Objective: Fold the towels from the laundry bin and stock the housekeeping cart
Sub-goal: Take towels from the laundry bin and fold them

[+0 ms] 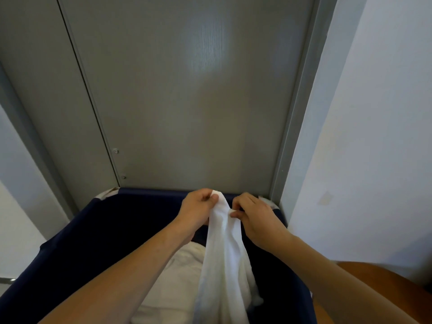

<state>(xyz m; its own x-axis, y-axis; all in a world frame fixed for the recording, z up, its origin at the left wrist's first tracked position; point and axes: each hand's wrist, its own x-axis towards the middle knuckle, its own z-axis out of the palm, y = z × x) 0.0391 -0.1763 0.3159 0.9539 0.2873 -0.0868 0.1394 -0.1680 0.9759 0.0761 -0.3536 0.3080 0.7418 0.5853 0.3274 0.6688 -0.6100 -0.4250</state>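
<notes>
A white towel [224,256] hangs in a long bunch over the dark blue laundry bin [98,232]. My left hand [198,206] pinches its top edge at the highest point. Just to the right and a little lower, my right hand [254,213] pinches the same edge between thumb and fingers. The two hands are close together above the bin's far side. More white towels [177,274] lie crumpled inside the bin under my left forearm. The towel's lower end runs out of view at the bottom.
A grey door [187,101] in a grey frame [301,101] stands right behind the bin. White walls [374,136] close in on both sides. A brown wooden surface [383,284] shows at the lower right.
</notes>
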